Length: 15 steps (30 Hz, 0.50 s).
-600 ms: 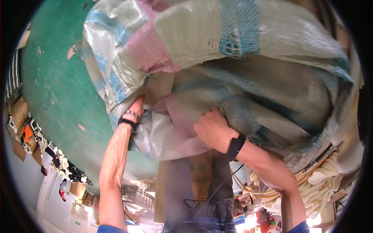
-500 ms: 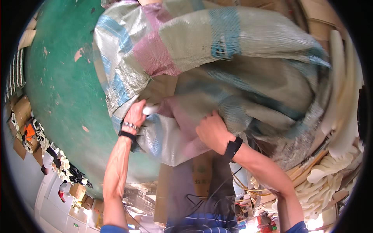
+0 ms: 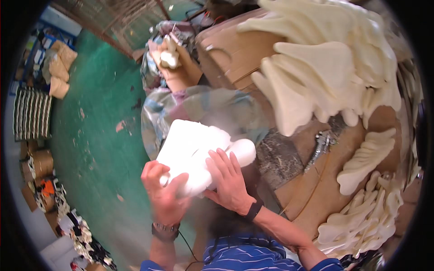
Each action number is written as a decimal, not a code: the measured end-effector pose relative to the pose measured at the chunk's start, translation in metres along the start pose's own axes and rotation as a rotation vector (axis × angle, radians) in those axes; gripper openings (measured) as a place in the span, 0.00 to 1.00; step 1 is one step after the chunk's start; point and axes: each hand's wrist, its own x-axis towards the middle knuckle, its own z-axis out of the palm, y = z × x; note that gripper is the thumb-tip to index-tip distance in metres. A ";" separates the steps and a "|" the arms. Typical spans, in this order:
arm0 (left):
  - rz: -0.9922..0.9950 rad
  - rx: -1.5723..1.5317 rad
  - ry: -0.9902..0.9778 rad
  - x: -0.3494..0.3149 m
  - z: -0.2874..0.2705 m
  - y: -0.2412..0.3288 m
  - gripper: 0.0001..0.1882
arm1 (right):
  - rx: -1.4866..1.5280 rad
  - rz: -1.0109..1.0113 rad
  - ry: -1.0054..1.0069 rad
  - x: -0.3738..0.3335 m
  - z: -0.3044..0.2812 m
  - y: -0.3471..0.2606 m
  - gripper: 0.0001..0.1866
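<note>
A bundle of smooth white pieces point(image 3: 194, 149), overexposed and foam-like, is between my two hands in front of me. My left hand point(image 3: 163, 187) is curled around its near left edge, the fingers slightly smeared by motion. My right hand point(image 3: 228, 180) clasps the near right side, its fingers lying over the top and the thumb beneath. Rounded ends stick out to the right, past my right fingers. Just behind and below the bundle is a woven sack point(image 3: 181, 106) with blue and pink stripes, its mouth partly hidden by the pieces.
On the right, a cardboard-covered surface point(image 3: 289, 198) bears a large heap of cream foam-like pieces point(image 3: 325, 67), a smaller pile point(image 3: 361, 221) and a metal air gun point(image 3: 321, 144) with a hose. Another sack with a carton point(image 3: 181, 74) stands beyond. Green floor point(image 3: 99, 149) lies left.
Both hands have let go of the striped sack and now hold the white bundle. The view has shifted, bringing the cream heap on the right into sight.
</note>
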 end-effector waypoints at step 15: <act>0.846 -0.646 -0.477 0.039 0.061 0.364 0.21 | -0.372 0.582 0.718 -0.268 -0.245 -0.007 0.34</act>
